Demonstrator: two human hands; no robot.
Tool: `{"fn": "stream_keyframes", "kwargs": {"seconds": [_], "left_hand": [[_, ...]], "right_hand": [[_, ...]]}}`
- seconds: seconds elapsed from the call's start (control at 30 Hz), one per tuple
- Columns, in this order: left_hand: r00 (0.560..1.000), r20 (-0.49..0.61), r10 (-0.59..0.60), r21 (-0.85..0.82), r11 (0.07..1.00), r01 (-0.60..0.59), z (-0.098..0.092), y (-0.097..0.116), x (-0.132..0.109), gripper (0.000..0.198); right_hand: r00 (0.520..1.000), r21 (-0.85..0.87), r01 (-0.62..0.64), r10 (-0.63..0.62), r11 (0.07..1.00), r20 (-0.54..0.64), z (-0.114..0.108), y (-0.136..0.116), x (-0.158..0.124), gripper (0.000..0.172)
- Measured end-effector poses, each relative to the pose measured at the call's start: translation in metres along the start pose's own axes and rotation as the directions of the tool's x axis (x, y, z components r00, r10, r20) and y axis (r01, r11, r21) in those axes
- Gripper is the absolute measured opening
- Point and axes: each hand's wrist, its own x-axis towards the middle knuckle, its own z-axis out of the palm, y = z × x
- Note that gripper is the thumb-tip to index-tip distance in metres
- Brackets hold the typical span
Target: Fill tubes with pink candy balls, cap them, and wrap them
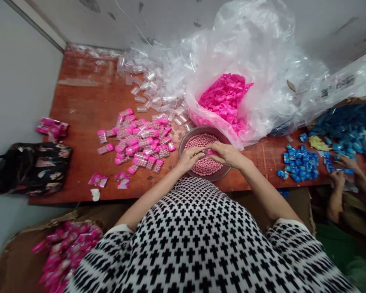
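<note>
Both my hands meet over a metal bowl (pixel 186 140) filled with small pink balls (pixel 205 166). My left hand (pixel 189 158) has its fingers curled and pinched together over the balls, holding something I cannot make out. My right hand (pixel 227 154) is closed on a small pink piece, probably a cap, right beside the left fingertips. Left of the bowl lies a heap of filled tubes with pink caps (pixel 140 140). Behind it are empty clear tubes (pixel 154 87), and a clear plastic bag (pixel 262 81) holds loose pink caps (pixel 224 97).
The wooden table (pixel 85 101) also carries pink packets (pixel 51 128) at its left edge and a dark bag (pixel 30 167). On the right, another person's hands (pixel 343 171) work among blue packets (pixel 300 165). A box of pink items (pixel 65 250) sits below left.
</note>
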Motion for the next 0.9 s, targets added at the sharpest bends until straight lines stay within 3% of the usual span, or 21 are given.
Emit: {"fn": "stream_keyframes", "kwargs": {"seconds": [0.13,0.4,0.5,0.6,0.73,0.9], "left_hand": [[1.000,-0.009,-0.001,-0.006,1.000,0.001,-0.002,-0.002,0.001,0.030],[0.997,0.045,0.064,0.081,0.994,-0.067,-0.007,0.002,0.005,0.026],[0.997,0.011,0.071,0.123,0.990,-0.072,-0.010,0.001,0.005,0.027],[0.997,-0.053,0.047,0.138,0.990,-0.040,-0.012,-0.002,0.005,0.028],[0.998,-0.034,0.055,0.128,0.991,-0.050,-0.010,-0.001,0.003,0.027],[0.988,-0.022,0.156,0.128,0.980,-0.152,-0.006,0.004,0.000,0.025]], "right_hand": [[1.000,0.026,-0.001,0.001,1.000,-0.016,0.001,0.002,0.001,0.033],[0.995,-0.120,-0.066,0.074,0.991,0.062,0.002,0.002,-0.004,0.026],[0.991,-0.146,-0.108,0.118,0.983,0.061,0.000,0.005,-0.009,0.024],[0.987,-0.006,-0.135,0.134,0.991,-0.086,0.003,0.010,-0.009,0.028],[0.924,0.172,-0.076,0.134,0.982,-0.358,0.016,0.010,0.000,0.031],[0.928,0.138,0.052,0.003,0.989,-0.372,0.027,0.006,0.008,0.024]]}}
